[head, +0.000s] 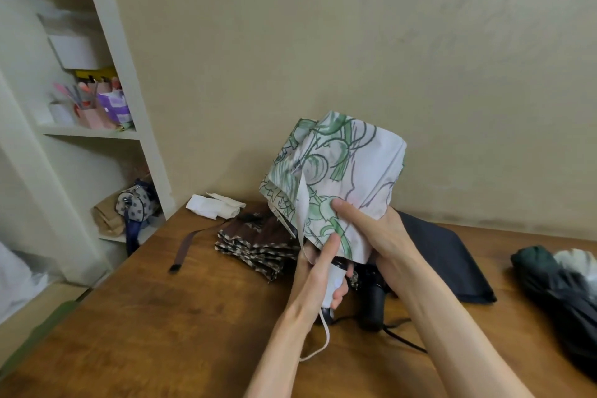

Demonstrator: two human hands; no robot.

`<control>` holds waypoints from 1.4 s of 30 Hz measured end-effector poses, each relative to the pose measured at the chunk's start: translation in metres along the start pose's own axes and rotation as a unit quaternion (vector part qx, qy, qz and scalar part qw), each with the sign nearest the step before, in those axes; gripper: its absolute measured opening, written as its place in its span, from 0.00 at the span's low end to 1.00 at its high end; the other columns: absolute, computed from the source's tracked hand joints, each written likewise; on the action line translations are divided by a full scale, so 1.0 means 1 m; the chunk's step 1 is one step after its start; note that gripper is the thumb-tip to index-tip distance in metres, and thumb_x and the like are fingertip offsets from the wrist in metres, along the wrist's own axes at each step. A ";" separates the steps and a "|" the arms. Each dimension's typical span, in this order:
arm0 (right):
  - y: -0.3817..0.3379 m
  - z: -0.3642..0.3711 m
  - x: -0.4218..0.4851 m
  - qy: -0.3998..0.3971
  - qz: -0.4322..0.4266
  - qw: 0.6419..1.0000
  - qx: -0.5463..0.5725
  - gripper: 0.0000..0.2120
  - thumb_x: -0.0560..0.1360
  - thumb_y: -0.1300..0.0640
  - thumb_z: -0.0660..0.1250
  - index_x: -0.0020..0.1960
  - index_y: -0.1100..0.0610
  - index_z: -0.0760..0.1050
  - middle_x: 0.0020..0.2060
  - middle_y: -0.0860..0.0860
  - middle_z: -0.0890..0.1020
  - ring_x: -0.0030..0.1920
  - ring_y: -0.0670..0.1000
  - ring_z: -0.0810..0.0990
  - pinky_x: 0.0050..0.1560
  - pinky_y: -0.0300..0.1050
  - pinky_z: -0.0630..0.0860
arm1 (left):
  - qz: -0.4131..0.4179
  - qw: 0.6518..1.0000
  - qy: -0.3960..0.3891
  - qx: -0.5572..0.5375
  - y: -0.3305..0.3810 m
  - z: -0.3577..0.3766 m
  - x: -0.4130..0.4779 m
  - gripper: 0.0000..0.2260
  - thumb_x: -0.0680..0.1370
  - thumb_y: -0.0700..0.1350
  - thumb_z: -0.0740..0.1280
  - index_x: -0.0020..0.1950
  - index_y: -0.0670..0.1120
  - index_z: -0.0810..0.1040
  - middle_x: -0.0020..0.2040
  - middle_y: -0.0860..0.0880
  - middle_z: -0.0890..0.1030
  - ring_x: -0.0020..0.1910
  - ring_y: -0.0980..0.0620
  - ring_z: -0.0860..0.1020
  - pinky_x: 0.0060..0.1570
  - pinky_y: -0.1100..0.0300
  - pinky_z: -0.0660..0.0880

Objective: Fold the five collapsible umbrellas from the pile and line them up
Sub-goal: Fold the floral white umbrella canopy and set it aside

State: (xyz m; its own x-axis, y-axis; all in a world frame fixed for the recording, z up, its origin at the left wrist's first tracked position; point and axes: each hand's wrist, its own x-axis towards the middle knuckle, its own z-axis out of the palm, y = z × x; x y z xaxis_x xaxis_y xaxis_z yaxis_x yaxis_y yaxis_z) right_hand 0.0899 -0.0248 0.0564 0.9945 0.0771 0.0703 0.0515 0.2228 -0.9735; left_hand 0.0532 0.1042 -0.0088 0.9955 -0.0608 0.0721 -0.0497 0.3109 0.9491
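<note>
I hold a white umbrella with green leaf drawings (342, 168) upright above the wooden table (161, 317). My left hand (319, 271) grips its white handle, thumb pressed on the canopy's lower edge. My right hand (371, 229) clasps the loose canopy from the right. A white wrist cord hangs below the handle. Behind my hands lie a brown patterned umbrella (255, 242) with its strap stretched out left, and a dark navy umbrella (449, 255) whose black handle (371, 304) points toward me. At the right edge rests a dark green and grey umbrella (562, 284).
A crumpled white cloth (214, 205) lies at the table's back left corner against the beige wall. White shelves (106, 132) at the left hold boxes, pens and a small spotted bag (137, 202).
</note>
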 end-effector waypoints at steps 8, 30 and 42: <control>-0.005 -0.004 0.009 0.089 -0.075 0.993 0.001 0.21 0.71 0.62 0.83 0.62 0.55 0.83 0.52 0.50 0.90 0.53 0.52 0.89 0.59 0.57 0.85 | 0.055 0.998 0.028 -0.002 0.007 0.008 0.002 0.28 0.77 0.54 0.77 0.72 0.50 0.71 0.50 0.39 0.86 0.39 0.42 0.86 0.34 0.54 0.81; -0.011 -0.039 -0.016 -0.028 -0.079 0.982 -0.169 0.25 0.69 0.62 0.84 0.63 0.53 0.81 0.54 0.47 0.89 0.55 0.48 0.88 0.60 0.54 0.84 | 0.239 0.906 0.245 0.249 0.066 -0.015 0.048 0.10 0.86 0.52 0.66 0.65 0.51 0.79 0.57 0.58 0.84 0.57 0.62 0.82 0.58 0.63 0.79; -0.015 -0.032 -0.011 0.017 -0.062 0.996 -0.066 0.20 0.72 0.62 0.82 0.63 0.57 0.83 0.53 0.51 0.89 0.55 0.52 0.89 0.61 0.58 0.84 | 0.302 0.796 0.205 0.483 0.017 0.053 -0.016 0.21 0.82 0.60 0.62 0.71 0.53 0.75 0.69 0.57 0.74 0.71 0.56 0.71 0.68 0.55 0.72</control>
State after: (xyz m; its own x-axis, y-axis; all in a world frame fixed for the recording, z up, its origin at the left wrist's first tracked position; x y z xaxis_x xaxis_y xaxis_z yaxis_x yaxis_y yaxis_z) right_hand 0.0807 -0.0606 0.0634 0.9820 0.0242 0.1874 0.1842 0.0994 -0.9779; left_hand 0.0321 0.0601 0.0225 0.6995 0.1994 0.6863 -0.3697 -0.7209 0.5862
